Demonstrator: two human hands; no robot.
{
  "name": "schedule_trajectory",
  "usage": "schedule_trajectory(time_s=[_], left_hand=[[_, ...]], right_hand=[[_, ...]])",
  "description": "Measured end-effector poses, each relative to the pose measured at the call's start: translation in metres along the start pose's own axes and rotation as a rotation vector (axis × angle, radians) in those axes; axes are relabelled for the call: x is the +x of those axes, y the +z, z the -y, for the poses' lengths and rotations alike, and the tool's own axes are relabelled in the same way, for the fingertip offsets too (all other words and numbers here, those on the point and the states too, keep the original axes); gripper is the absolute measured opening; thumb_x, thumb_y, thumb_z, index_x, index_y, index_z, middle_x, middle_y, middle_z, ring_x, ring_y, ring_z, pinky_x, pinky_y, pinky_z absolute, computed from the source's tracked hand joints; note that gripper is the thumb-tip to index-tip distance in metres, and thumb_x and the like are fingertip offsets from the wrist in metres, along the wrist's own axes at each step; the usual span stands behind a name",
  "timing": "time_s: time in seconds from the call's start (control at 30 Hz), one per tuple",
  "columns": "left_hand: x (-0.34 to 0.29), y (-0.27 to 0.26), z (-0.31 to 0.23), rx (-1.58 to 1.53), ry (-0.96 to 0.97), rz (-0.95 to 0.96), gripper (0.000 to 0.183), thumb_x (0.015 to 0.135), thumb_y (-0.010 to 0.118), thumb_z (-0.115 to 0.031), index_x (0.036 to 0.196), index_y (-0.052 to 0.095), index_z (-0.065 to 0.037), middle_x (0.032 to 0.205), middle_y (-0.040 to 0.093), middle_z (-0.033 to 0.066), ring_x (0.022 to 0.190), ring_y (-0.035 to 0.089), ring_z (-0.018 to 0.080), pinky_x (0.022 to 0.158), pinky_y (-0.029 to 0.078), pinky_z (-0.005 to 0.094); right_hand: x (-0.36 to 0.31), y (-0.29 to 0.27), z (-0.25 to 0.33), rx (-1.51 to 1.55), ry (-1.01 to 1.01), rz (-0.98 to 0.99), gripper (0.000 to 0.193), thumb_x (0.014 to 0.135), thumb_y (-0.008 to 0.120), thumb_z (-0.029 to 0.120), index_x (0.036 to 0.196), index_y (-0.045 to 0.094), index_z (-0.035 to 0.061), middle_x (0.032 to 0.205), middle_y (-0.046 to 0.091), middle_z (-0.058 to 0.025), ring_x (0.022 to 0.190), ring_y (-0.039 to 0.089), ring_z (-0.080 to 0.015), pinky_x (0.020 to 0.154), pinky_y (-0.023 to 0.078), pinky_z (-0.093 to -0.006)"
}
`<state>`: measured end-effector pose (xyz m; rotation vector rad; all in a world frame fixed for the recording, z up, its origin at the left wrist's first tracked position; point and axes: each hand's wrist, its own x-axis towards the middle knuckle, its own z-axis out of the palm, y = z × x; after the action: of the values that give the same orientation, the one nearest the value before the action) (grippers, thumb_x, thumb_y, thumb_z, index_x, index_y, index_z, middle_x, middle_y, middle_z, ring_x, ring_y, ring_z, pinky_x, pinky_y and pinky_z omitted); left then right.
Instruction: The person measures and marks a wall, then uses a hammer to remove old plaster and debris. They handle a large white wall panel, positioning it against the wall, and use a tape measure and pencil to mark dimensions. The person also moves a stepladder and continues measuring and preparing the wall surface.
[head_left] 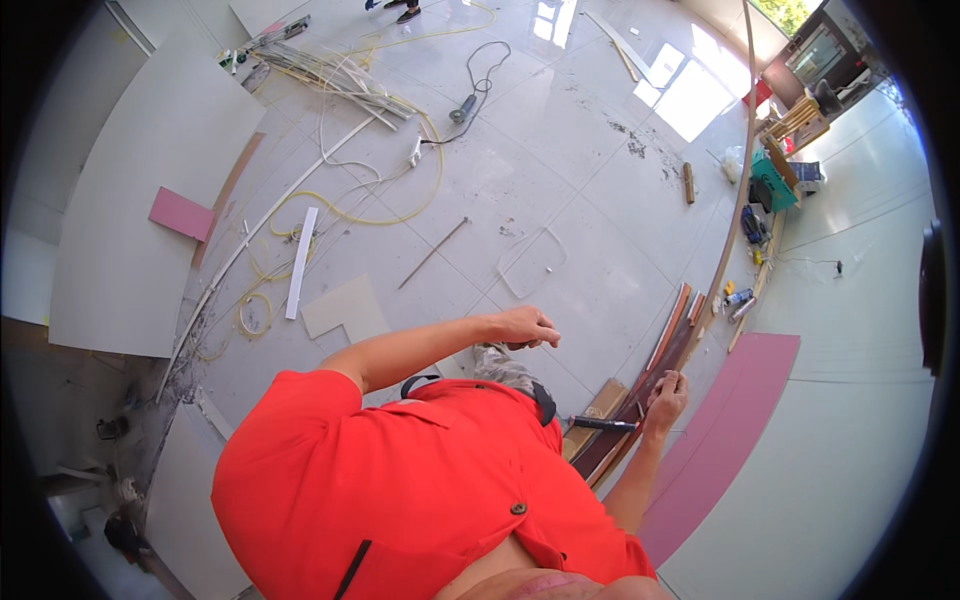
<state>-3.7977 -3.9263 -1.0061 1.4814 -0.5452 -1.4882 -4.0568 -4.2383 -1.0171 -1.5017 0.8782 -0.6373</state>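
Note:
My left hand (pixel 525 328) is held out over the tiled floor in front of my body, its fingers curled together; whatever they hold, if anything, is too small to make out. On the right, my right hand (pixel 667 400) is closed at the edge of long dark brown boards (pixel 628 418), fingers bent inward, and its contents are hidden. Just left of that hand lies a black-handled tool (pixel 600 424), apparently a hammer, across the boards. A light brown piece of board (pixel 597 404) rests beside them.
A pink panel (pixel 725 430) leans along the right wall. A long curved brown strip (pixel 742 190) runs up the right side. Ahead lie an angle grinder (pixel 462 109), yellow hose (pixel 385 220), a white strip (pixel 301 263) and a heap of trim (pixel 345 85). Large white panels (pixel 140 200) stand left.

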Motion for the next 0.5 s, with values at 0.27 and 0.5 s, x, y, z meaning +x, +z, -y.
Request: schedule_trajectory(time_s=[0.27,0.5], left_hand=[[0.063,-0.153,-0.098,0.060,-0.091,-0.042,0.037,0.101,0.065,-0.039,0.109,0.077,-0.005,0.067,0.055,-0.0019,0.051,0.044,0.0079,0.045,0.032,0.0283],[0.190,-0.311,-0.152,-0.121,-0.098,-0.084,0.048,0.101,0.066,-0.050,0.116,0.072,-0.005,0.089,0.063,0.0045,0.054,0.046,0.0082,0.043,0.033,0.0272]], right_hand=[[0.154,0.181,0.015,-0.034,0.191,0.229,0.028,0.111,0.054,0.028,0.105,0.061,0.0019,0.070,0.055,0.0012,0.048,0.046,-0.0054,0.040,0.035,-0.0234],[0.296,0.317,0.063,-0.027,0.331,0.325,0.026,0.109,0.055,0.025,0.107,0.060,0.0005,0.071,0.056,-0.0005,0.050,0.048,-0.0072,0.043,0.038,-0.0246]])
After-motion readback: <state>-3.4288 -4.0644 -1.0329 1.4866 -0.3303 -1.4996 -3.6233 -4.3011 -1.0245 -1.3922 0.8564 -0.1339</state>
